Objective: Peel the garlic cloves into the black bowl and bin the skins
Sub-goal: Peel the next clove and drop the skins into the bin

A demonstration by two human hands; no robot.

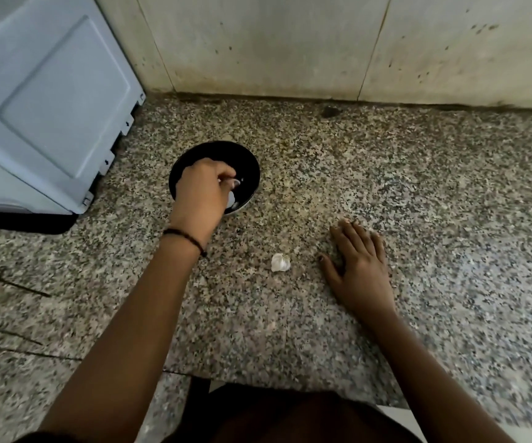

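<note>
A speckled brown and grey granite bench (386, 187) ran along a pale, stained tiled wall (258, 43). A large pale blue-grey plastic appliance casing (50, 100) stood in the bench's back left corner.

The round black bowl (247, 161) sat on the bench towards the back, left of centre and just beside the casing's near corner. The left hand (199, 195) was reached out over the bowl, covering its near left part, with the fingers curled in and the tips bunched together above the inside. Something pale showed at those fingertips, but I could not tell whether it was a clove in the pinch or only the nails. A small white garlic piece (232, 199) lay inside the bowl against its near wall, just under that hand. A thin dark cord bracelet (185, 236) circled the left wrist.

The right hand (362, 263) lay flat on the bench nearer the front edge and right of the bowl. It was palm down, with the fingers straight and the thumb spread, and it held nothing. A crumpled white garlic clove with papery skin (280, 262) lay on the bare bench, between the two arms and near the right thumb but apart from it.
</note>
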